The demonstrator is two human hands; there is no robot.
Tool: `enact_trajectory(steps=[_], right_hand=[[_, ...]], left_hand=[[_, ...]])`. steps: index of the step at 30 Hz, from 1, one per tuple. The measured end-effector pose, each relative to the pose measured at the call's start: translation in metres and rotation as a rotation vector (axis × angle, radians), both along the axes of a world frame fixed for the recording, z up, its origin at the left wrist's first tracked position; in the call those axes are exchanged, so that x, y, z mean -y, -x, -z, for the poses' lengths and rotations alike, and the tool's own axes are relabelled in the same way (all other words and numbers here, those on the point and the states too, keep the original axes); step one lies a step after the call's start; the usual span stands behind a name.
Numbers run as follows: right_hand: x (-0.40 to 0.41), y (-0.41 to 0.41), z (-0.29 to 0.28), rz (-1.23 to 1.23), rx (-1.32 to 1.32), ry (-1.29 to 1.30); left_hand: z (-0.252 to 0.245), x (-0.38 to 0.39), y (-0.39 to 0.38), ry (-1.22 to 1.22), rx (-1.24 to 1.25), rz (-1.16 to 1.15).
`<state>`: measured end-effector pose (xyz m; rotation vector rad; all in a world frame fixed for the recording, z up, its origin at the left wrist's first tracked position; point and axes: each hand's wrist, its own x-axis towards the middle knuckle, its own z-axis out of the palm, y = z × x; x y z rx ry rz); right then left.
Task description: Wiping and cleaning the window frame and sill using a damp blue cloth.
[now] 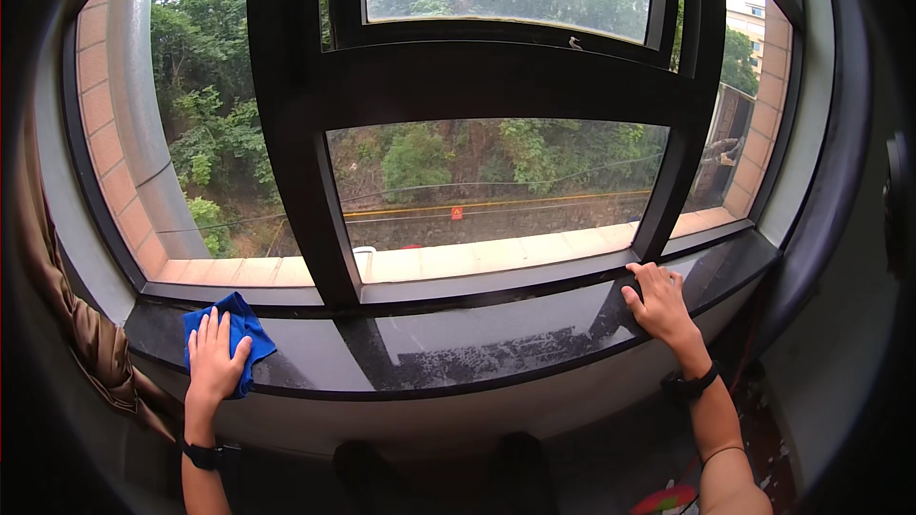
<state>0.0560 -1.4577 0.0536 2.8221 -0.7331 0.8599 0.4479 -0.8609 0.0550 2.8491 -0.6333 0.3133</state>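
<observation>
My left hand (213, 361) lies spread over a blue cloth (250, 332), pressing it against the left end of a glossy black stone windowsill (343, 350). Part of the cloth is hidden under the palm. At the sill's right side, my right hand (657, 302) rests with its fingertips by the bottom of the window frame and holds nothing. Between the hands, whitish marks or damp streaks (494, 357) show on the sill, along with reflections of the window.
A dark window frame (501, 86) rises behind the sill. A brown curtain (93, 329) hangs at the left. Below the sill is a pale wall (429, 425). A red and green object (664, 499) lies low at the right.
</observation>
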Motion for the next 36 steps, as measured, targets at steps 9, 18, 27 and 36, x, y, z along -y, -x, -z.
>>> enact_trajectory(steps=[9, 18, 27, 36], right_hand=[[0.005, 0.002, 0.003, -0.029, -0.024, -0.033], [0.009, -0.002, 0.008, -0.052, 0.044, -0.062], [0.004, 0.002, 0.002, -0.07, 0.086, -0.114], [0.001, -0.004, 0.001, -0.095, 0.143, -0.118]], left_hand=[[-0.011, 0.05, 0.05, -0.006, 0.006, 0.247], [-0.006, 0.12, 0.091, -0.007, 0.145, 0.473], [0.01, 0.229, 0.144, 0.003, 0.226, 0.727], [0.008, 0.307, 0.186, 0.014, 0.172, 0.869]])
